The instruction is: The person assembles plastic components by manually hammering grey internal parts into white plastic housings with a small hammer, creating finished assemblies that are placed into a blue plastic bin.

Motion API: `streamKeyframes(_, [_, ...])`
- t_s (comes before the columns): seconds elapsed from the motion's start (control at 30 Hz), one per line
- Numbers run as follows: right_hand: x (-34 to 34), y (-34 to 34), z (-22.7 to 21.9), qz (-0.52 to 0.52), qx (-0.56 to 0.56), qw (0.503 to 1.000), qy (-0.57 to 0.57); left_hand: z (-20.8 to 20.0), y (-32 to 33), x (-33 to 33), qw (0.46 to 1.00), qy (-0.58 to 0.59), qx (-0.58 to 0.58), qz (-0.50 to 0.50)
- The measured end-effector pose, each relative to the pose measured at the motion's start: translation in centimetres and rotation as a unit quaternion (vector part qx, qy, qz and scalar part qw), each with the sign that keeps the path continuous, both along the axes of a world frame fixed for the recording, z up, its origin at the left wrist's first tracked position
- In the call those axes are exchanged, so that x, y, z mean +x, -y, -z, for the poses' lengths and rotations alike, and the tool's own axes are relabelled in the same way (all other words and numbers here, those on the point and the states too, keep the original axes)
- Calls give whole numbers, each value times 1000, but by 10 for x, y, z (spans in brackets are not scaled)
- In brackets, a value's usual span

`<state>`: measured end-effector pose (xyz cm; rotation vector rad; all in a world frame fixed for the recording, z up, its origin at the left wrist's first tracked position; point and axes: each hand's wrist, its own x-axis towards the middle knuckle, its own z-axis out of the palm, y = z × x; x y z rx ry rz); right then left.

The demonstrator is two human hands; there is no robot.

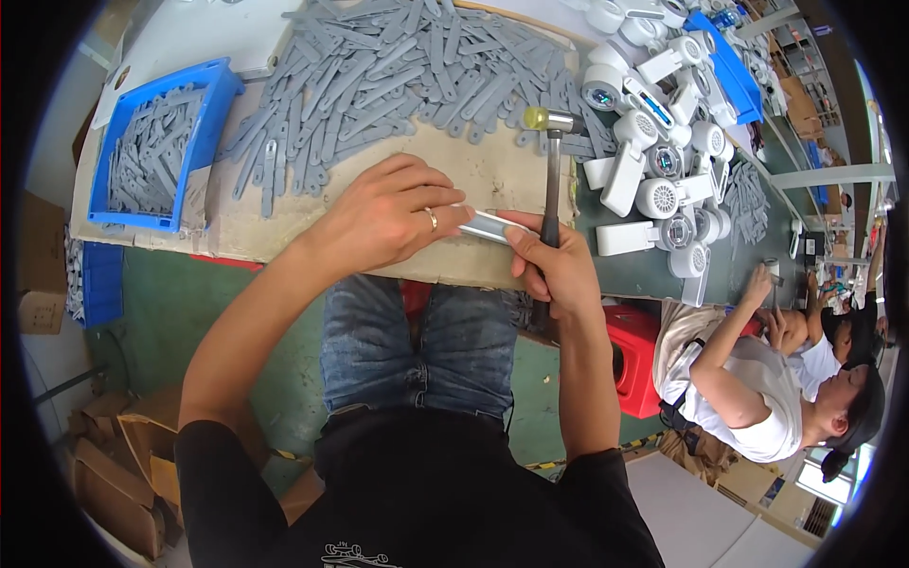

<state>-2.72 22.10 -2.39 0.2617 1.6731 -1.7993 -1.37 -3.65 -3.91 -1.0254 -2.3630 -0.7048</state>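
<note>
lap: jeans-covered knees (445, 336) sit low centre of the frame, right under the table edge, with a black shirt below them.
left hand: the left hand (383, 220) lies knuckles up mid-frame, a ring on one finger, fingers curled down and pinching the near end of a small white piece (492, 226) against the cardboard.
right hand: the right hand (559, 270) is just right of centre, closed tight round the dark handle of a hammer (551, 180); its thumb also touches the white piece's other end.
hammer: handle runs straight up the frame, and the yellow-tipped metal head rests on the cardboard by the strip pile.
work surface: a cardboard sheet (492, 175) covers the table here.
grey strips: a big loose pile of grey plastic strips (407, 66) spreads over the top centre.
bin: a blue tray (213, 104) at upper left holds more of the same strips.
white parts: a heap of white handheld fan bodies (658, 142) fills the upper right on the green table.
others: a co-worker in white (757, 388) sits at lower right, near a red stool (636, 355).
</note>
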Motion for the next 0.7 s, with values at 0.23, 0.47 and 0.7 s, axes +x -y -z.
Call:
streamKeyframes(0.23, [10,6,3,31,32,998,-54,-2,-15,-7,998,7,-54,39])
streamKeyframes(0.47, [48,-14,7,90,132,948,-275,0,-16,-9,998,12,-66,13])
streamKeyframes(0.7, [120,-43,-23,35,331,853,-401,-1,-15,-3,998,19,-63,6])
